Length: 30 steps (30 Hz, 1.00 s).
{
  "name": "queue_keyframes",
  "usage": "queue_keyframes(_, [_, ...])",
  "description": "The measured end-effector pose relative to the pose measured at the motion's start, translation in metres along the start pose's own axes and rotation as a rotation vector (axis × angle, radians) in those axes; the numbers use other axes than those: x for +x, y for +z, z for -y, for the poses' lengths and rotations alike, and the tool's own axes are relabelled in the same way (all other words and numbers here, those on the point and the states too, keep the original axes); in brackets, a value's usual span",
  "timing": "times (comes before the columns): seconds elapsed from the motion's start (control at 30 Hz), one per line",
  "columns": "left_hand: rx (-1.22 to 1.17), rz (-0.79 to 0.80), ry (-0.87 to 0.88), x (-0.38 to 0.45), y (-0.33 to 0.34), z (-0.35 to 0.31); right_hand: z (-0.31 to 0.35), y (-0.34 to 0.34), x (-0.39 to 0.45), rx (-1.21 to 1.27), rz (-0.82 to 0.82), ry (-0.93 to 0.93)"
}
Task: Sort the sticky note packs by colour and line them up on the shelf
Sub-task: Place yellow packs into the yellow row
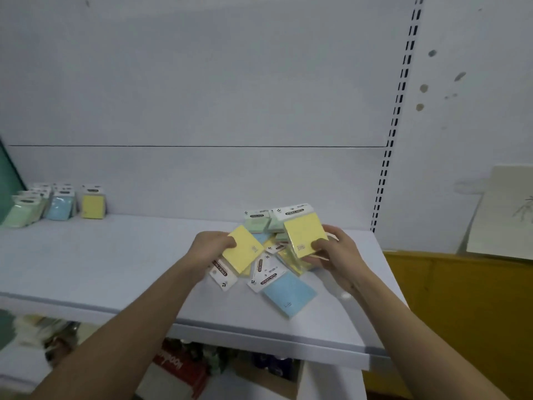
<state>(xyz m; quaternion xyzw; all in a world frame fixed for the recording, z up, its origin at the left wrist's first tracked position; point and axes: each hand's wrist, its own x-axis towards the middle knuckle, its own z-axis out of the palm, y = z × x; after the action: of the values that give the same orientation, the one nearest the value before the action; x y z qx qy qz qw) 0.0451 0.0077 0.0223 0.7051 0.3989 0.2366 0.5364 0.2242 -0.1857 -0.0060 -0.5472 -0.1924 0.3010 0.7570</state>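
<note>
My left hand (pixel 210 246) grips a yellow sticky note pack (pixel 241 252), turned so its white header points down towards me. My right hand (pixel 336 249) holds a second yellow pack (pixel 304 237) upright, header on top. Both hover over a loose pile (pixel 269 256) of green, yellow and blue packs on the white shelf (pixel 115 261). One blue pack (pixel 288 293) lies nearest the shelf's front edge. At the far left, sorted rows stand against the back wall: green packs (pixel 21 213), blue packs (pixel 60 206) and a yellow pack (pixel 93 204).
A slotted upright (pixel 389 145) marks the shelf's right end. Beyond it is a yellow cabinet (pixel 461 298) with a pale sheet (pixel 501 215) leaning on the wall. Goods sit on a lower shelf (pixel 184 368) beneath.
</note>
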Motion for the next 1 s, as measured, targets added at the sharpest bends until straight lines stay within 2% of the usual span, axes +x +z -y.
queue_keyframes(0.1, [-0.167,-0.149,-0.059,-0.014,-0.011,0.006,-0.010,0.016,0.003,0.017,0.093,0.035])
queue_keyframes(0.2, [-0.293,-0.231,-0.129,-0.027,-0.026,0.018,-0.028,0.039,0.005,0.004,0.122,0.079])
queue_keyframes(0.33, [-0.551,-0.207,-0.187,-0.034,-0.058,0.026,-0.035,0.074,0.002,0.003,0.190,0.077])
queue_keyframes(0.5, [-0.743,-0.213,-0.203,-0.036,-0.098,0.038,-0.033,0.114,-0.005,-0.052,0.289,0.069])
queue_keyframes(0.63, [-0.763,-0.237,-0.230,-0.045,-0.138,0.060,-0.045,0.161,-0.012,-0.049,0.264,0.091])
queue_keyframes(0.77, [-0.748,-0.169,-0.166,-0.055,-0.201,0.083,-0.068,0.223,-0.028,-0.098,0.289,0.084])
queue_keyframes(1.0, [-0.881,-0.153,-0.144,-0.068,-0.324,0.137,-0.102,0.344,-0.065,-0.252,0.317,-0.036])
